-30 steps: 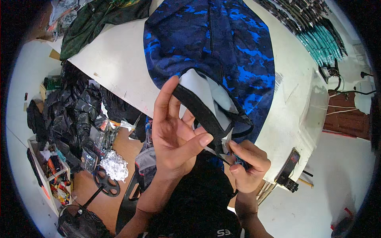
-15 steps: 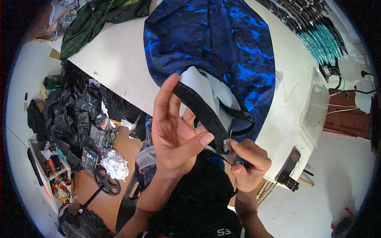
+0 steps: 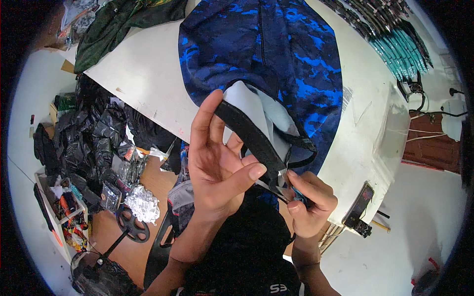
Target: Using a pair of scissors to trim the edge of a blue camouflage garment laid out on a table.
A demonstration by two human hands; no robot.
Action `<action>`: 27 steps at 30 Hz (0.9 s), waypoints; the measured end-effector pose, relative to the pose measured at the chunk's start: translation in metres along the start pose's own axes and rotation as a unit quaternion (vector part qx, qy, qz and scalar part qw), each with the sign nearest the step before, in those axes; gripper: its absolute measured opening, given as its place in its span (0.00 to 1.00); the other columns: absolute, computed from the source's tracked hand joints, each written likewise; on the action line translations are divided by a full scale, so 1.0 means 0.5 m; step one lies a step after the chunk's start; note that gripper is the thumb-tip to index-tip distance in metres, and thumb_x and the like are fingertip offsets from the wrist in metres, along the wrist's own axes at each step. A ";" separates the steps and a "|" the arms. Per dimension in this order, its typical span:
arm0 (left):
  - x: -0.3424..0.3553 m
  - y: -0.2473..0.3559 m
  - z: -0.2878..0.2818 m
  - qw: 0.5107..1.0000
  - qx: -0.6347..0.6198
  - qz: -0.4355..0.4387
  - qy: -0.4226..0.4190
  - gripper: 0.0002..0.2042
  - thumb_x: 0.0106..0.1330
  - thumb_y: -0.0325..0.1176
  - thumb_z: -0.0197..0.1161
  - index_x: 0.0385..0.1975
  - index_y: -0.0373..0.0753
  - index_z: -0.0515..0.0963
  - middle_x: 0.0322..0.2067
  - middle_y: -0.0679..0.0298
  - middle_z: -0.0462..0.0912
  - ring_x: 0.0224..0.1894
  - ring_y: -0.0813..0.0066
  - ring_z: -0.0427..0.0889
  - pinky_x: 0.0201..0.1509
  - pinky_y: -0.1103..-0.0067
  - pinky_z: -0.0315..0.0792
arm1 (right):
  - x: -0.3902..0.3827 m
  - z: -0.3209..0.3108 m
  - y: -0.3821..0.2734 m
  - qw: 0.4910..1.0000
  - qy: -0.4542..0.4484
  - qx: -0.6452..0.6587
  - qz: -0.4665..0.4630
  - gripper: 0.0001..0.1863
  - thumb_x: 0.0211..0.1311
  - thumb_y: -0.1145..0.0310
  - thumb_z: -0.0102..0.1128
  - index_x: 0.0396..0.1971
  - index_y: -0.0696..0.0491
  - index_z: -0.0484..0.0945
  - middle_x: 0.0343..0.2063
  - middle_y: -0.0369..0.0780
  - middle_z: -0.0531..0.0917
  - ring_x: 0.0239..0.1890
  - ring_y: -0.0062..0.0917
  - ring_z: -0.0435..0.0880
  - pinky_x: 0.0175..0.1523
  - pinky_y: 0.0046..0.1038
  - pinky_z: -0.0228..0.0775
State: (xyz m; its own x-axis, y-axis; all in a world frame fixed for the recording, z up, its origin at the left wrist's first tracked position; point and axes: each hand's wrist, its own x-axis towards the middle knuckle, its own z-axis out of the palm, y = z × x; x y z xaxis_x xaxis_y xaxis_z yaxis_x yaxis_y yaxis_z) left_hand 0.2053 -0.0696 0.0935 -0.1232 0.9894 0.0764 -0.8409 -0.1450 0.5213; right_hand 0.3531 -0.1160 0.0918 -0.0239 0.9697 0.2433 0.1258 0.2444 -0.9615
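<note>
A: Start at the far left.
B: A white crate [image 3: 63, 237] of mixed oddments sits low down, and black bags [image 3: 98, 133] are heaped beyond it. Crumpled foil [image 3: 143, 204] lies just beside the heap.
A: And above those?
B: A dark green cloth [image 3: 126, 32] drapes over the left corner of the white tabletop [image 3: 148, 101].
A: What about the left hand [image 3: 217, 177]?
B: It is half open, palm up, forefinger stretched out. The black band [image 3: 247, 133] of the blue camouflage garment [image 3: 306, 69] runs from that fingertip down to the thumb, held there.
A: Where is the rest of the garment?
B: Spread over the middle of the tabletop, running away from the person. Its near end is raised, showing a pale lining [image 3: 242, 101].
A: And the right hand [image 3: 311, 202]?
B: Closed, thumb and forefinger pinching a small metal tool [image 3: 282, 185] at the band's lower end. Its exact kind I cannot tell.
A: Farther right?
B: A phone [image 3: 363, 200] stands in a clamp at the tabletop's edge; higher up are teal packs [image 3: 402, 52] in a row.
</note>
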 end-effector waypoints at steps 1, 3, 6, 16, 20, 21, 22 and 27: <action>0.000 -0.002 0.000 1.000 0.001 0.002 -0.001 0.45 0.42 0.08 0.60 0.64 0.34 0.47 0.59 0.56 0.59 0.60 0.61 0.64 0.56 0.66 0.71 | 0.000 0.000 0.002 1.000 0.002 -0.001 -0.009 0.25 0.42 0.62 0.73 0.41 0.58 0.80 0.20 0.38 0.78 0.19 0.15 0.72 0.23 0.16 0.59; -0.001 -0.005 -0.003 1.000 0.003 -0.002 -0.003 0.45 0.43 0.08 0.60 0.64 0.34 0.47 0.59 0.56 0.59 0.60 0.61 0.64 0.56 0.66 0.71 | -0.001 -0.001 0.002 1.000 0.001 0.000 -0.007 0.25 0.42 0.61 0.73 0.42 0.58 0.80 0.20 0.38 0.78 0.19 0.15 0.72 0.23 0.16 0.59; -0.001 -0.008 -0.002 1.000 0.005 -0.007 -0.006 0.45 0.43 0.08 0.60 0.64 0.34 0.46 0.60 0.56 0.59 0.60 0.61 0.64 0.56 0.66 0.72 | 0.004 0.001 0.002 1.000 0.006 0.002 -0.009 0.25 0.42 0.61 0.73 0.42 0.58 0.80 0.20 0.38 0.77 0.19 0.15 0.72 0.23 0.16 0.59; -0.002 -0.007 -0.001 0.999 0.020 -0.011 -0.041 0.44 0.46 0.07 0.59 0.64 0.34 0.45 0.61 0.56 0.56 0.60 0.61 0.64 0.55 0.64 0.72 | 0.006 0.007 0.006 0.999 0.026 0.021 -0.006 0.24 0.43 0.62 0.73 0.41 0.60 0.80 0.20 0.38 0.77 0.20 0.16 0.72 0.24 0.16 0.60; -0.003 -0.008 0.002 0.998 0.039 -0.005 -0.050 0.44 0.46 0.07 0.59 0.64 0.34 0.44 0.61 0.56 0.56 0.60 0.61 0.63 0.54 0.65 0.74 | 0.014 0.004 0.000 1.000 0.025 0.008 -0.009 0.24 0.42 0.63 0.73 0.40 0.60 0.80 0.19 0.39 0.78 0.20 0.16 0.72 0.24 0.17 0.61; -0.004 -0.010 -0.001 0.997 0.042 -0.001 -0.059 0.44 0.46 0.07 0.58 0.64 0.33 0.44 0.61 0.56 0.55 0.60 0.61 0.63 0.54 0.65 0.74 | 0.015 0.006 0.002 0.999 0.030 0.005 -0.017 0.24 0.42 0.63 0.73 0.39 0.61 0.80 0.19 0.39 0.78 0.19 0.17 0.72 0.24 0.17 0.61; -0.004 -0.011 -0.002 0.997 0.044 0.002 -0.068 0.44 0.46 0.07 0.58 0.64 0.33 0.44 0.61 0.56 0.55 0.60 0.61 0.63 0.53 0.66 0.75 | 0.017 0.006 0.001 0.999 0.036 0.001 -0.024 0.24 0.42 0.63 0.74 0.39 0.61 0.80 0.19 0.39 0.78 0.19 0.17 0.73 0.23 0.17 0.61; -0.004 -0.011 -0.003 0.994 0.061 0.019 -0.085 0.44 0.46 0.06 0.58 0.64 0.33 0.43 0.61 0.56 0.54 0.60 0.61 0.63 0.52 0.68 0.76 | 0.021 0.008 -0.004 0.998 0.054 0.013 -0.021 0.23 0.40 0.64 0.75 0.37 0.62 0.80 0.18 0.40 0.79 0.18 0.17 0.73 0.22 0.16 0.60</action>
State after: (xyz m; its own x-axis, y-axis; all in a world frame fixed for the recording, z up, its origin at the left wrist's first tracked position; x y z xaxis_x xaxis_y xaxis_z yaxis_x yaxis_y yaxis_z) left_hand 0.2092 -0.0709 0.0892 -0.0530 0.9705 0.2352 -0.7665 -0.1905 0.6134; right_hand 0.3485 -0.1062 0.0955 0.0794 0.9525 0.2939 0.1006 0.2857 -0.9530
